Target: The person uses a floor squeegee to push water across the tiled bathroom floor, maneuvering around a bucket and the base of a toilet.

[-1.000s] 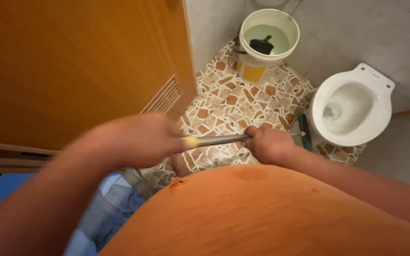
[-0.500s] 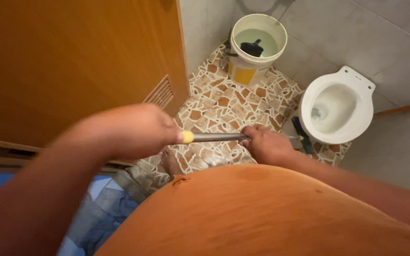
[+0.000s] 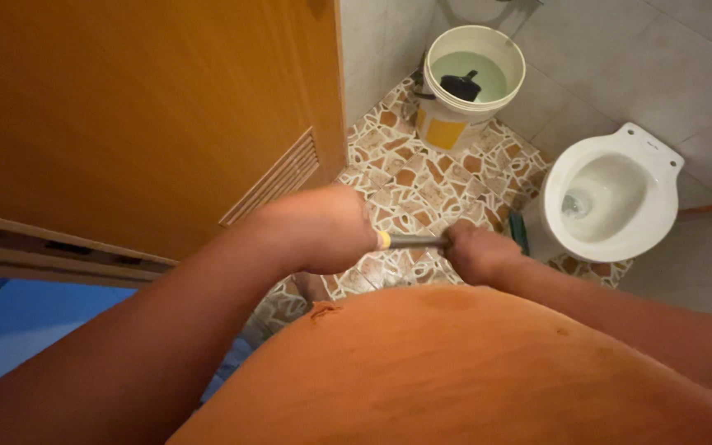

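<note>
Right hand (image 3: 475,251) grips metal handle (image 3: 414,242); toilet (image 3: 611,202) just beyond; bucket (image 3: 471,78) farther.

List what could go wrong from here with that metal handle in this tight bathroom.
Both hands, the left hand and right hand, hold the grey metal handle. A hard push may knock its dark green head against the white toilet bowl. A wide swing might tip the white water-filled bucket. The bare foot could slip if the mosaic tiles are wet.
</note>
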